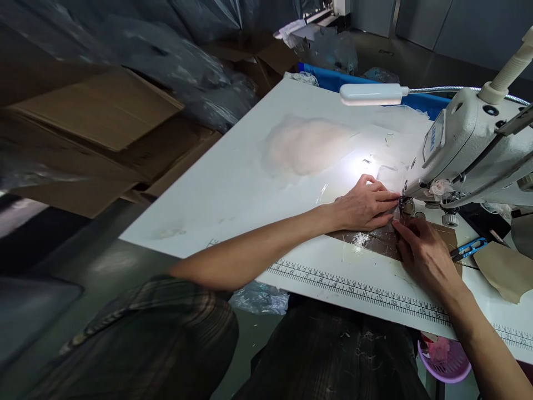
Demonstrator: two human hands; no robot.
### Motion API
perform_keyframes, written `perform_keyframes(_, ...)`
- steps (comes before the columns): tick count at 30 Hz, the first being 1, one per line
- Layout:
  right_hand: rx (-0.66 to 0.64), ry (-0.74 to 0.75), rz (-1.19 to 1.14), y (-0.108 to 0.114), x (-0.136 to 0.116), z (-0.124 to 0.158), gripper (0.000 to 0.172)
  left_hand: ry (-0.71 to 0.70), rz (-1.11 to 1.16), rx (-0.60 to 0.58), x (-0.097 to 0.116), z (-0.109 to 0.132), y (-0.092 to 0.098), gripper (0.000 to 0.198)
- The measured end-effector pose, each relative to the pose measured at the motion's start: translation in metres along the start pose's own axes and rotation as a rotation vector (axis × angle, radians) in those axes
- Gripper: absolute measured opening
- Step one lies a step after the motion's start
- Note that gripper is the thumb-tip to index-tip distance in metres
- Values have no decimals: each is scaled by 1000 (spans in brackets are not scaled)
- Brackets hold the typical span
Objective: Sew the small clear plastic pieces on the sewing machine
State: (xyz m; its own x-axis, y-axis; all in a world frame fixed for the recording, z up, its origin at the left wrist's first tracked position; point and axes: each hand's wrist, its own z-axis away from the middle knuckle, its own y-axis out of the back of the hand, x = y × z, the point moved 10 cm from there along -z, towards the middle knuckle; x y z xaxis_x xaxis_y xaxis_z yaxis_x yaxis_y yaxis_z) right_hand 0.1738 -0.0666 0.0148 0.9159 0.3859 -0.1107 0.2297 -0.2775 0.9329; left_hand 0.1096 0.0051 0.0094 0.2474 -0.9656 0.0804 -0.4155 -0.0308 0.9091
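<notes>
My left hand (365,204) lies palm down beside the needle area of a white sewing machine (466,133), its fingers stretched toward the presser foot. Under its fingertips is thin, sheer white fabric (388,174), partly hidden by the hand. On the near side of the presser foot, my right hand (425,253) is closed, with thumb and forefinger pinching the edge of the sheer fabric. Both hands rest low over the brown machine bed plate (375,242). The needle tip itself is hard to make out.
A white lamp (372,94) lights the white table (233,189), where a pale fabric heap (308,145) lies. Blue thread snips (469,248) and a tan scrap (506,269) are at right. Cardboard boxes (100,111) stand left; a purple basket (449,373) sits below.
</notes>
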Motion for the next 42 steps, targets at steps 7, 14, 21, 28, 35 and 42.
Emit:
perform_keyframes(7,26,-29,11,1,7,-1,32,-17,-62,30,3,-1,0,37)
perform_keyframes(14,-16,-86,-14,-5,16,0,34,28,-89,138,5,2,18,33)
perform_keyframes(21,-22,-143,-49,-6,21,-1,34,-192,69,71,29,3,15,25)
perform_keyframes(28,8,-131,-68,-5,21,-2,35,-142,193,9,24,2,15,21)
perform_keyframes(35,-14,-128,-77,-4,22,-1,36,-188,180,25,30,3,22,23)
perform_keyframes(42,-40,-91,-66,-7,21,0,36,-205,71,-25,35,3,18,20)
